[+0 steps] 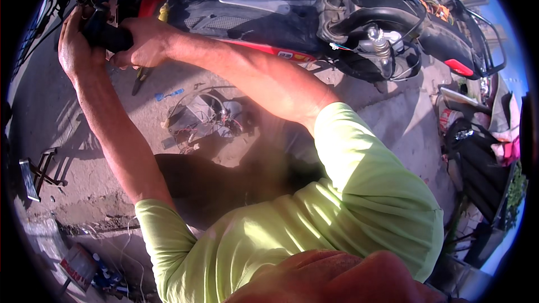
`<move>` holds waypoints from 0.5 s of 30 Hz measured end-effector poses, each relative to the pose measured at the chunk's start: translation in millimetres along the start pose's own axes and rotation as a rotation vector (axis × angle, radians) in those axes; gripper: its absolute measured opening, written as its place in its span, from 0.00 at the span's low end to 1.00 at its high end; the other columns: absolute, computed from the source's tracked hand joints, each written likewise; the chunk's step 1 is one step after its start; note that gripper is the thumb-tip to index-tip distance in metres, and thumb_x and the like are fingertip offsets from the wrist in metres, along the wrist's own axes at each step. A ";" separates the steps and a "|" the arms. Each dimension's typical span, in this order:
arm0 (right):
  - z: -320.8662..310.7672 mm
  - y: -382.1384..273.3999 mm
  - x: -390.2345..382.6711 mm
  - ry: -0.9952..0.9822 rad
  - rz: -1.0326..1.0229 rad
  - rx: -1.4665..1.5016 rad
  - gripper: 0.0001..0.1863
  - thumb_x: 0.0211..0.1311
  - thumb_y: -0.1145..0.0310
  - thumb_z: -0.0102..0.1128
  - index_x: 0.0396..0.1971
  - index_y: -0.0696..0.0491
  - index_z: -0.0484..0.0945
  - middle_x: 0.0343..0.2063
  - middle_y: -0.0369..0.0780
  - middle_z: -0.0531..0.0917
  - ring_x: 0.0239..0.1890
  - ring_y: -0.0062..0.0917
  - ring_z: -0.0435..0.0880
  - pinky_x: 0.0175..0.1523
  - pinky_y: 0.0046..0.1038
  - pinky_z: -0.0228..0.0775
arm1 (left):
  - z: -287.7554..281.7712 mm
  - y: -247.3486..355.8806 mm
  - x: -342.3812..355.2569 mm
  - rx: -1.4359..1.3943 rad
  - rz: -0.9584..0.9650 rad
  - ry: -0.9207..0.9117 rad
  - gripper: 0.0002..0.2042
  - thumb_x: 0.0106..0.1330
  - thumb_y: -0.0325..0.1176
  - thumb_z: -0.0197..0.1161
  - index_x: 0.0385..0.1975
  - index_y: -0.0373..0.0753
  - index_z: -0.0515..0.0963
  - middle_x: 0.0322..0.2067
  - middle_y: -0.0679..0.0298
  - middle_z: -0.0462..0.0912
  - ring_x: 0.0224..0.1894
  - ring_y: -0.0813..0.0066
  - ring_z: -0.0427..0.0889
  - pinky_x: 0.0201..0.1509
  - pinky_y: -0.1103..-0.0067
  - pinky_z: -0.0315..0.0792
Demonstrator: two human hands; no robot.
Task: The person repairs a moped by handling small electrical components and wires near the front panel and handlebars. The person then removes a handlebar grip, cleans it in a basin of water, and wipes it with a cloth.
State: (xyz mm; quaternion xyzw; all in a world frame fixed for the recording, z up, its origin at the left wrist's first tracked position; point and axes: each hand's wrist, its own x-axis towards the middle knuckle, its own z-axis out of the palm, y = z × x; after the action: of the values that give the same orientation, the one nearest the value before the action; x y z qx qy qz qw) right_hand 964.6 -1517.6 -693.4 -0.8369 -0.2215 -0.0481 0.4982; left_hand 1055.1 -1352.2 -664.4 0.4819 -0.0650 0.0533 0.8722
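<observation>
A black, rounded, tube-like part (106, 35) at the front of a red-and-black scooter (252, 14) lies between my hands, at the upper left. My left hand (76, 45) wraps round its left side, fingers bent over the top. From the right, my right hand (147, 39) grips its near end, the thumb pressed toward it. Shadow and dark parts behind hide whether the piece is attached to the scooter. Just past my right hand, a yellow tool handle (163, 12) shows against the scooter's body. A dark, pointed tool end (138, 82) lies below my right wrist.
A tangle of wires and grey electrical parts (205, 115) lies on the concrete, beside a blue strip (169, 95). A small metal stand (38, 174) is at the left. The scooter's rear shock absorber (382, 45) is exposed. Bags and scrap (477, 146) pile up at the right.
</observation>
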 end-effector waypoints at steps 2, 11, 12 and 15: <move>0.9 -1.1 0.1 0.010 0.005 0.000 0.15 0.50 0.58 0.72 0.31 0.54 0.83 0.24 0.38 0.86 0.29 0.26 0.87 0.39 0.29 0.77 | -4.5 0.1 2.8 -0.024 -0.002 -0.009 0.09 0.73 0.28 0.57 0.42 0.27 0.79 0.37 0.54 0.83 0.40 0.58 0.86 0.45 0.69 0.83; 0.8 -4.7 -2.8 0.034 0.030 -0.007 0.20 0.49 0.56 0.73 0.35 0.55 0.83 0.27 0.42 0.87 0.33 0.30 0.88 0.42 0.31 0.77 | 1.0 1.4 0.8 -0.054 -0.020 -0.011 0.09 0.74 0.28 0.57 0.39 0.26 0.77 0.34 0.55 0.82 0.40 0.55 0.86 0.45 0.65 0.83; 1.4 -3.1 -2.7 0.041 0.021 -0.015 0.20 0.49 0.56 0.74 0.37 0.55 0.83 0.28 0.42 0.87 0.34 0.31 0.88 0.43 0.31 0.78 | 0.4 1.7 1.1 -0.059 -0.030 -0.015 0.09 0.74 0.28 0.56 0.39 0.26 0.77 0.35 0.55 0.81 0.41 0.54 0.86 0.46 0.65 0.83; 5.3 0.4 0.4 0.055 -0.016 -0.061 0.23 0.48 0.54 0.73 0.40 0.53 0.84 0.31 0.43 0.88 0.37 0.32 0.88 0.45 0.32 0.78 | -3.1 4.1 0.4 -0.067 -0.047 -0.017 0.09 0.74 0.28 0.56 0.40 0.26 0.76 0.36 0.54 0.81 0.42 0.53 0.85 0.47 0.62 0.83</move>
State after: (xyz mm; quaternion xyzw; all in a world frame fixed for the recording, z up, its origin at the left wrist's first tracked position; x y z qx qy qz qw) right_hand 964.3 -1513.0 -696.3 -0.8483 -0.2129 -0.0819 0.4778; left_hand 1055.1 -1347.4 -662.5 0.4543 -0.0629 0.0264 0.8882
